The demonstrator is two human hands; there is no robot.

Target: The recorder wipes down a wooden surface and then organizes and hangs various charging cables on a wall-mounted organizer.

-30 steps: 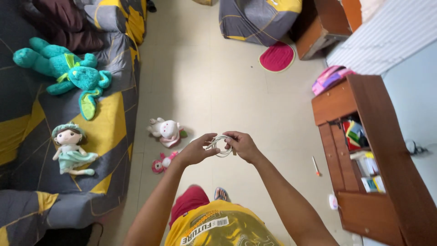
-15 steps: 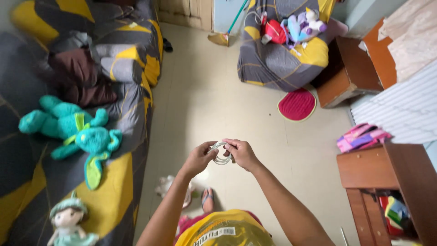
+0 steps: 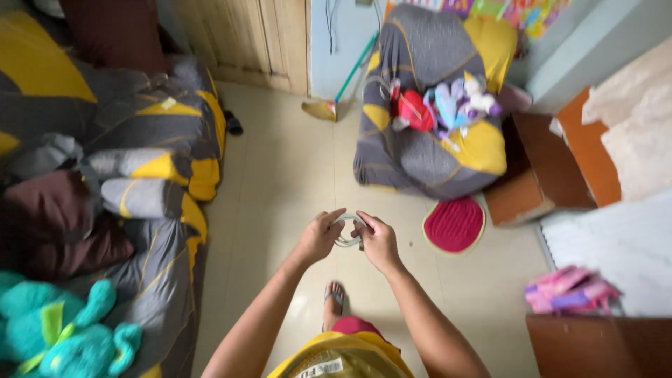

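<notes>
- My left hand (image 3: 320, 236) and right hand (image 3: 378, 240) meet over the floor, both pinching a small white coiled cable (image 3: 346, 231) held between the fingertips, one hand on each side of the loop.
- The coil hangs in the air above the pale tiled floor (image 3: 294, 175), touching nothing but my fingers.
- Just below the hands I see my foot in a sandal (image 3: 334, 299) on the tiles.
- Right of the hands, near, a round red mat (image 3: 454, 224) lies on the floor, against the foot of a grey and yellow armchair (image 3: 427, 161).
- The armchair seat carries a heap of soft toys (image 3: 441, 103), red, blue and white.
- On the left, a grey and yellow sofa (image 3: 150, 175) runs along the floor's edge, with a teal plush toy (image 3: 63, 336) at its near end.
- Far ahead stands a wooden door (image 3: 245, 38), with a broom (image 3: 329, 105) leaning beside it.
- On the right, a brown wooden cabinet (image 3: 532, 175) and a pink bundle (image 3: 570, 290) crowd that side.
- The open lane is the strip of tiles between sofa and armchair, running far toward the door.
</notes>
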